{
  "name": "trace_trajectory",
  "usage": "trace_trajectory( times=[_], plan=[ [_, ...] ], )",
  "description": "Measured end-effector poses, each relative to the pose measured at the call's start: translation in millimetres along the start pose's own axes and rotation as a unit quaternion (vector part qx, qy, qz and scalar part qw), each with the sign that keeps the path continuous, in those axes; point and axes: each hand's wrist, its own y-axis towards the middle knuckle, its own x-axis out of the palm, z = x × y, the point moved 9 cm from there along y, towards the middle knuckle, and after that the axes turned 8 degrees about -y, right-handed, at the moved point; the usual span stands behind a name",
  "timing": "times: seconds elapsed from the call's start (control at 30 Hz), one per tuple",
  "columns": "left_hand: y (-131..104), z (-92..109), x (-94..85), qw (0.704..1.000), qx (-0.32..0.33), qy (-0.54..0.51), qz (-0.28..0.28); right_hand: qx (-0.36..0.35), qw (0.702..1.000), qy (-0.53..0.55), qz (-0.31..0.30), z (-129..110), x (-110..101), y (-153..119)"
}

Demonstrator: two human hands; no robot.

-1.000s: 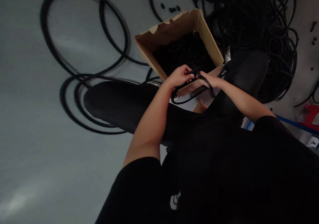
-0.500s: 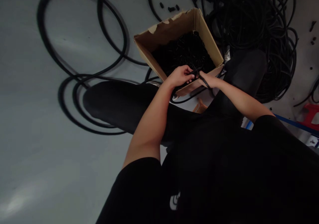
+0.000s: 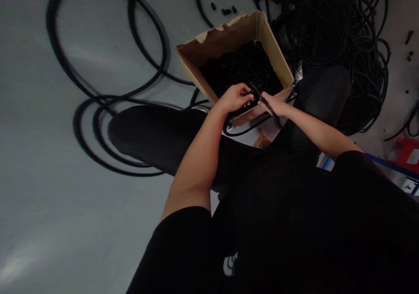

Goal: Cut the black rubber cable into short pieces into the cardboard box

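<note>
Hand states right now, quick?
Left hand: closed, pinching a black, rubbery-looking hose.
Right hand: closed, holding black-handled scissors with thin metal blades.

The small black piece (image 3: 254, 94) in the left hand (image 3: 235, 98) blurs into shadow. The right hand (image 3: 273, 104) partly hides a slender black-handled metal tool (image 3: 267, 105). The top edge cuts a tangled black tubing heap (image 3: 330, 28), the right edge an angular red object (image 3: 405, 154).

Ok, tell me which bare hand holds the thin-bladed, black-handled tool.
The right hand: the tool juts past its fingertips, blade over the open brown cardboard box. The left hand has no such blade.
</note>
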Motion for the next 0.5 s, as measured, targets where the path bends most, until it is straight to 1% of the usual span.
trace_trajectory(
  times=[0.1,0.23,0.37,0.5],
  plan=[
    [-2.5,6.1,0.9,1.000,0.004,0.005,0.001,0.035,0.999,-0.026,0.015,2.8,-3.8,-0.8],
    [-3.9,9.0,-1.0,1.000,0.002,0.010,0.008,0.042,0.998,-0.037,0.032,-6.9,-9.6,-5.7],
    [-2.4,5.3,-5.5,1.000,0.001,0.016,0.012,0.063,0.996,-0.050,0.030,-7.8,-11.4,-8.3],
    [-1.0,-1.1,-9.0,0.999,-0.008,0.036,0.011,0.064,0.996,-0.054,0.027,-7.1,-12.6,-7.6]
  ],
)
